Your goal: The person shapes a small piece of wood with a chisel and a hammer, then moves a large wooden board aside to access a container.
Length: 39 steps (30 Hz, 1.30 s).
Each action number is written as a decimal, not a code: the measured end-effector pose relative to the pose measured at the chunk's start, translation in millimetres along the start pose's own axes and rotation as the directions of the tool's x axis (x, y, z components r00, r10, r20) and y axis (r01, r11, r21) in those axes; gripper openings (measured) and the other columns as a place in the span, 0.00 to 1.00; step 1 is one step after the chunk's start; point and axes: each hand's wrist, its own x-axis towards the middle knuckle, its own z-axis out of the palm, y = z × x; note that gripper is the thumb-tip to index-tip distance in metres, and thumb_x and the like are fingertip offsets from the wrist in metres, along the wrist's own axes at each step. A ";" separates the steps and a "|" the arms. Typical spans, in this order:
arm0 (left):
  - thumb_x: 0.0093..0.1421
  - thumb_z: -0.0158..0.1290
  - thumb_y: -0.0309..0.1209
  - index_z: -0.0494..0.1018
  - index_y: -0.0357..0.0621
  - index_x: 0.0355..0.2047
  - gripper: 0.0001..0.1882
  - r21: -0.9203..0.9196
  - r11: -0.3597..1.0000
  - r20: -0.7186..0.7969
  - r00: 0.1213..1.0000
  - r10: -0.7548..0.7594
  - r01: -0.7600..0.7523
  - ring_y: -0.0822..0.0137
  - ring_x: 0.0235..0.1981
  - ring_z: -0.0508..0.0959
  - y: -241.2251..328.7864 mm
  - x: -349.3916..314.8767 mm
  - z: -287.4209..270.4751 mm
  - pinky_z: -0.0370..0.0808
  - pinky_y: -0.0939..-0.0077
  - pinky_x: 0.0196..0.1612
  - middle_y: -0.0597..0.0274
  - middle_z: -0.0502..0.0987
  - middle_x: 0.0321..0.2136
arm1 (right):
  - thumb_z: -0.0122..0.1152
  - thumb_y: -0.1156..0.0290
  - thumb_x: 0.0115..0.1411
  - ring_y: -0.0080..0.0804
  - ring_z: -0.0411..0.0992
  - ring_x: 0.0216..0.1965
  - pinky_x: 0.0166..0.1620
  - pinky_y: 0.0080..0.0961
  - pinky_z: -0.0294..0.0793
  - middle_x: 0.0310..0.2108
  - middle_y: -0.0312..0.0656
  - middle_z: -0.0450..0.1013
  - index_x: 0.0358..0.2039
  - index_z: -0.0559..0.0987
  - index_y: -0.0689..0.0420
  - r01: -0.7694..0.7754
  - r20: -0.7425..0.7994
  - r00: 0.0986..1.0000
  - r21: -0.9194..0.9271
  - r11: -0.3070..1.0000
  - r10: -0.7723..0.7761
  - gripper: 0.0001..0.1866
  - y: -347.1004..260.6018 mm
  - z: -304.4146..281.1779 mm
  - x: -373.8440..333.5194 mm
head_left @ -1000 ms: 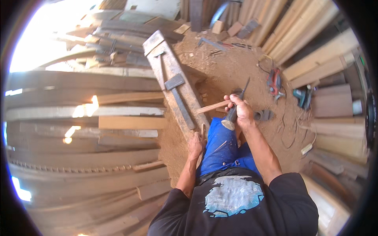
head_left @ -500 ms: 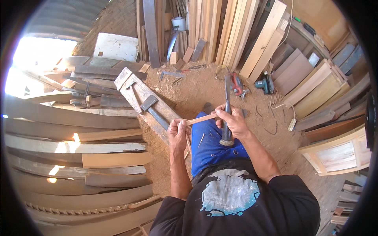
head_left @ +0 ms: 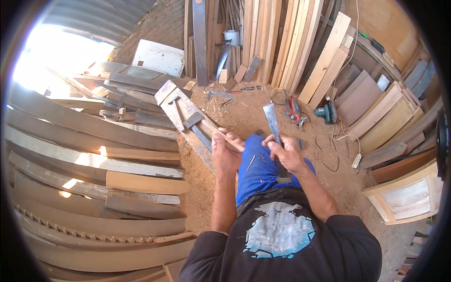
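A thin wooden strip [head_left: 231, 141] is in my left hand [head_left: 225, 155], its fingers closed around it. The strip slants beside my blue-trousered thigh, close to a plank. My right hand [head_left: 287, 154] grips a chisel [head_left: 271, 116] with its flat metal blade pointing up and away from me. The dark chisel handle runs down through the fist toward my lap. On the worn wooden plank [head_left: 165, 90] ahead of the left hand lie a hammer [head_left: 193, 120] with a dark handle and a smaller tool [head_left: 174, 100] whose kind I cannot make out.
Stacked boards [head_left: 145, 182] fill the left side. Upright timber [head_left: 263, 42] leans along the back. A red power tool [head_left: 293, 110] and a green power tool [head_left: 326, 112] lie on the floor among shavings, near a cable. A wooden frame [head_left: 404, 192] stands at the right.
My right hand has let go of the strip's end and moved apart from it. The left hand has tilted the strip. The chisel has turned, and its flat face now shows.
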 end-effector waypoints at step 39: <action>0.70 0.38 0.38 0.67 0.42 0.38 0.14 -0.209 0.957 0.144 0.974 -0.174 0.202 0.72 0.18 0.63 17.7 -4.0 6.8 0.62 0.80 0.25 0.71 0.62 0.17 | 0.48 0.61 0.68 0.21 0.70 0.25 0.32 0.23 0.75 0.29 0.37 0.73 0.51 0.73 0.60 -0.156 0.140 0.987 0.666 0.729 0.083 0.18 -45.1 37.8 -20.6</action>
